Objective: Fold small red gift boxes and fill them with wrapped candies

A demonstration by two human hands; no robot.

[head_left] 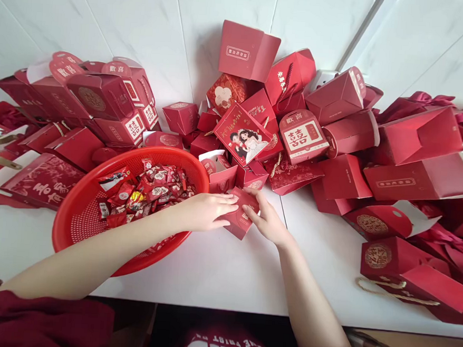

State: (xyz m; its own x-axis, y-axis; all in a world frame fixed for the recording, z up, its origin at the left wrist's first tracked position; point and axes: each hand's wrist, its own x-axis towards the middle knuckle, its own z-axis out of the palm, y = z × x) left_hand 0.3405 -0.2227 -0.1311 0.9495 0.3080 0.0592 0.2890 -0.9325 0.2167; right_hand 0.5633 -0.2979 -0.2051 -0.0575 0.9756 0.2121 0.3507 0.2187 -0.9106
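Observation:
A small red gift box [237, 223] stands tilted on the white table between my two hands. My right hand [267, 218] grips it from the right, with the thumb across its face and the fingers curled over the far edge. My left hand [208, 211] reaches over the basket's rim, its fingers stretched out flat against the box's upper left side. Just left of them is a round red plastic basket [63, 225] holding many wrapped candies [159, 181]. Behind my hands leans a red box with a bride and groom picture [244, 135].
Red gift boxes [309, 136] are piled against the white tiled wall [131, 13]. More boxes [97, 98] stack at the left, and others [413, 175] crowd the right. One rope-handled box [418, 281] lies near the front edge of the white table [224, 284].

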